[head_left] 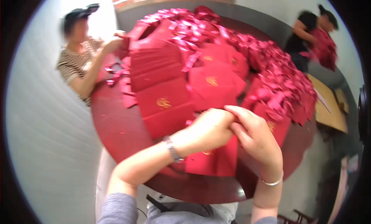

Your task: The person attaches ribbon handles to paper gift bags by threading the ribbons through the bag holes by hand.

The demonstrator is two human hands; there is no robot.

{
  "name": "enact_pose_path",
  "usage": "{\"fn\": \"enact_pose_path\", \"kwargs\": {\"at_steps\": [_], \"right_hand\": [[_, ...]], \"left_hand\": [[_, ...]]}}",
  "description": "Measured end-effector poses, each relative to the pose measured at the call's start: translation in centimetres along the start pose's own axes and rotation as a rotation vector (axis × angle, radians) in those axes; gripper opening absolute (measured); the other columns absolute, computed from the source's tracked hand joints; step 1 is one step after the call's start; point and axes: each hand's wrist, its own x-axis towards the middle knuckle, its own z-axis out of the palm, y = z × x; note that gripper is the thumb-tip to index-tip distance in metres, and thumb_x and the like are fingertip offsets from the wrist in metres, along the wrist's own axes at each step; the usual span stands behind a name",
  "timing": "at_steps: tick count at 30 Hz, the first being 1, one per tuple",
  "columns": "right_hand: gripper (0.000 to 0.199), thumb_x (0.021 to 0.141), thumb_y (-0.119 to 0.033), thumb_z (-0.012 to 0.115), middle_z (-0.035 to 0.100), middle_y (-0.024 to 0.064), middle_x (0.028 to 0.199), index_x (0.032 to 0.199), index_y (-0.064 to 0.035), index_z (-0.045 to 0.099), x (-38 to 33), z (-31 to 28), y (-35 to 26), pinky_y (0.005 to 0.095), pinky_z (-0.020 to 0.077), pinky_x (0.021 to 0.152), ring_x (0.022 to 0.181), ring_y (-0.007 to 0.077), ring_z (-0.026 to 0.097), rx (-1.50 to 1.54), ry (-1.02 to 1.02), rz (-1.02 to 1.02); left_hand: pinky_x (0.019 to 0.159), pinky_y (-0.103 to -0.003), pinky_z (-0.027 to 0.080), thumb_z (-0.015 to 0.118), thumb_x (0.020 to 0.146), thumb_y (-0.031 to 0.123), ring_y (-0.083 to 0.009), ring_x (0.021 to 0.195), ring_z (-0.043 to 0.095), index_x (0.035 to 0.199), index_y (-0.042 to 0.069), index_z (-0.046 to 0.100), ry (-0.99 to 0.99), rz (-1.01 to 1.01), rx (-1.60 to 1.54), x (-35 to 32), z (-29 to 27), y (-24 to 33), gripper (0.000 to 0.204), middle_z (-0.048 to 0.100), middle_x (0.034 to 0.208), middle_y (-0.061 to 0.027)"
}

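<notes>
My left hand [216,127], with a metal watch on its wrist, meets my right hand [258,137] above the near part of the round table [166,187]. The left fingers are curled and mostly hidden. My right thumb and fingers close in against them, and whatever may be pinched there does not show. Below the hands lies a flat red paper bag [216,166] with a gold emblem, partly covered by them. Left of my hands is a fanned stack of similar red bags [160,90]; beyond them lie more red bags [210,83].
Glossy red ribbons [276,98] and ribboned bags heap along the table's right and far sides. At the left, a person [79,56] in a striped shirt handles a red piece. Another person [307,34] at far right carries a red bundle near a wooden table [328,104].
</notes>
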Motion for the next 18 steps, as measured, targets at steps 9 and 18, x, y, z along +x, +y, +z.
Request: {"fn": "enact_pose_path", "kwargs": {"at_steps": [9,18], "right_hand": [[0.021,0.093,-0.004,0.056,0.07,0.0162,0.094,0.111,0.0063,0.062,-1.0,0.6,0.5,0.028,0.0512,0.079,0.089,0.0148,0.067,0.288,-0.057,0.406],[0.011,0.089,0.0,0.061,0.062,0.0015,0.078,0.098,0.0043,0.065,0.0,1.5,1.5,0.023,0.0442,0.062,0.07,0.006,0.054,0.228,-0.084,0.329]], "left_hand": [[0.068,-0.04,0.054,0.066,0.084,0.008,-0.0329,0.08,0.069,0.106,-0.002,0.061,0.179,-0.083,-0.229,-2.7,0.9,-0.2,0.024,0.068,0.086,-0.0198],[0.065,-0.038,0.053,0.07,0.085,0.026,-0.0292,0.072,0.068,0.09,0.002,0.067,0.121,-0.359,0.188,-8.5,-1.6,-2.7,0.024,0.068,0.075,-0.0142]]}}
